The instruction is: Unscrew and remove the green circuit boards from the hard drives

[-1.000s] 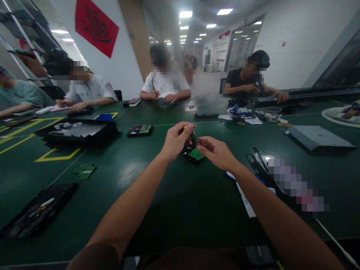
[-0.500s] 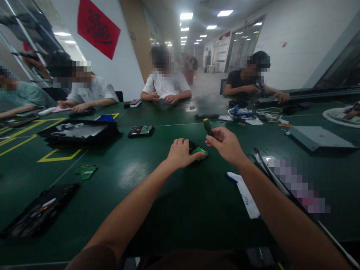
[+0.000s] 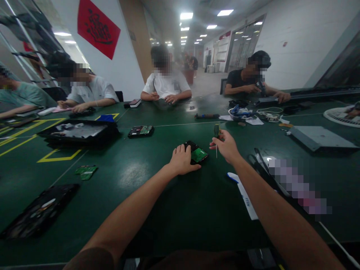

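Flat on the table, a hard drive (image 3: pixel 199 154) shows a green circuit board and a black casing. My left hand (image 3: pixel 182 159) lies against its left side with fingers stretched out and thumb spread toward me; the covered edge is hidden. Just right of the drive, my right hand (image 3: pixel 226 145) grips a screwdriver (image 3: pixel 216 130) by its green and yellow handle. The screwdriver stands nearly upright, its thin shaft pointing down, apart from the drive.
Another hard drive (image 3: pixel 140 131) lies farther back, left of a black tray (image 3: pixel 108 131)'s right neighbour space. A loose green circuit board (image 3: pixel 86 171) and a dark flat casing (image 3: pixel 42 210) are at left. A metal box (image 3: pixel 320 137) sits right. Several people sit opposite.
My right hand has moved slightly right and down, and the screwdriver has swung upright with its shaft now showing. My left thumb has shifted off the circuit board toward me.
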`<state>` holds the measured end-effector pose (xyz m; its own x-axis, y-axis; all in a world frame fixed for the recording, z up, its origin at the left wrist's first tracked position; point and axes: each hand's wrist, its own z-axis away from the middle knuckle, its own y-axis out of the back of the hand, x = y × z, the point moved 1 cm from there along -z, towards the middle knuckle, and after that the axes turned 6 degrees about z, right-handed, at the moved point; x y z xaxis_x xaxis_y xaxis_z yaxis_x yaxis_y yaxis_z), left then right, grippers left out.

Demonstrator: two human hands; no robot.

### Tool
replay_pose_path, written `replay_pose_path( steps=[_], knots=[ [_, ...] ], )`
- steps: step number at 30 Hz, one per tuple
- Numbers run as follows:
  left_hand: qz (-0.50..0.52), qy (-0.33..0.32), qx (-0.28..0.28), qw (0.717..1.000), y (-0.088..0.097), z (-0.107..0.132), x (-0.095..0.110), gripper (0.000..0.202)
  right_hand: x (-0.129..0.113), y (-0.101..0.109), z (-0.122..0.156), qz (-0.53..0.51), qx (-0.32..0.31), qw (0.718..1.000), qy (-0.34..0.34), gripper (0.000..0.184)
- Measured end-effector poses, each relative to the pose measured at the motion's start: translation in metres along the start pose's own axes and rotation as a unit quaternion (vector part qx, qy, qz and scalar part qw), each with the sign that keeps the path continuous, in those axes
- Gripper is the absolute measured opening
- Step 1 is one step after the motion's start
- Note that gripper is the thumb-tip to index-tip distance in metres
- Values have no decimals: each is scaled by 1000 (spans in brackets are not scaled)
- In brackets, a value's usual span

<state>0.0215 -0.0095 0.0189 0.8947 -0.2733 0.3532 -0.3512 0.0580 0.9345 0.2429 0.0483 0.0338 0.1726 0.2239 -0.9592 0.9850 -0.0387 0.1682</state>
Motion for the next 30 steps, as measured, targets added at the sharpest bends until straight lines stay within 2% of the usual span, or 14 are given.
replay_pose_path(
  steps=[6, 9, 13, 15, 17, 18, 20, 21, 25, 30],
  knots=[
    [109, -121, -111, 980, 27, -3, -48, 117, 15, 8, 6, 42, 11, 999, -21, 40],
    [124, -96, -101, 983, 40, 0, -73, 111, 20, 5, 8, 54, 0, 998, -23, 38],
    [101, -33, -45, 993, 50, 9, -90, 84, 22, 1, 9, 76, -9, 997, -13, 38],
    [106, -26, -57, 992, 51, 15, -87, 76, 20, 0, 11, 83, -19, 996, -9, 38],
    [114, -8, -73, 991, 46, 19, -77, 79, 18, -1, 12, 88, -25, 996, -11, 38],
    [109, 17, -61, 992, 42, 20, -70, 83, 18, -1, 13, 90, -25, 996, -13, 37],
    [79, 93, 13, 992, 31, 22, -55, 99, 18, -1, 15, 89, -21, 996, -19, 38],
    [64, 110, 36, 991, 25, 23, -47, 105, 18, -1, 16, 87, -20, 996, -21, 38],
    [31, 126, 104, 986, 5, 28, -25, 105, 19, 0, 17, 81, -19, 996, -24, 39],
    [29, 119, 119, 985, -1, 31, -22, 94, 17, 0, 18, 87, -21, 996, -28, 41]
  ],
)
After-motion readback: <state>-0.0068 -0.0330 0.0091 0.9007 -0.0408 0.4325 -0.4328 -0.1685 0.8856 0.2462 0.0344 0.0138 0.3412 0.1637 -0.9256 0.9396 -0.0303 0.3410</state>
